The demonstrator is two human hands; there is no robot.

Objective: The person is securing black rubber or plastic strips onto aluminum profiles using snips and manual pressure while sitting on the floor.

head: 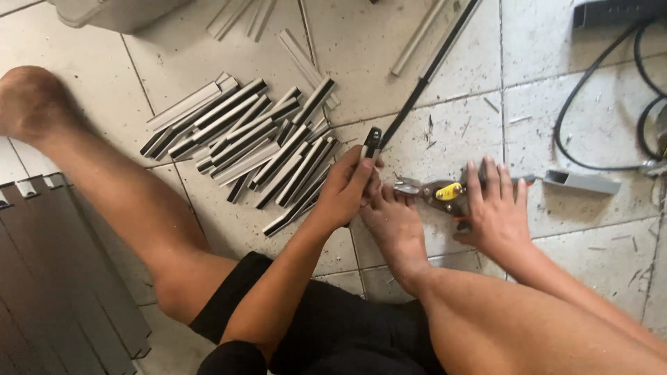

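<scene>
Floor cutting station — both hands engaged.
Left hand closed on long dark strip; right hand, fingers spread, presses snips to tiled floor — bare foot adjacent, cut risk if blades slip.

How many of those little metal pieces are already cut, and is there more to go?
A big pile of short cut strips lies on the tiled floor. The left hand holds one end of a long strip; the right hand rests on snips. More long strips lie uncut.

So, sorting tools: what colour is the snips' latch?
Yellow, on the snips under the right hand; head view.
</scene>
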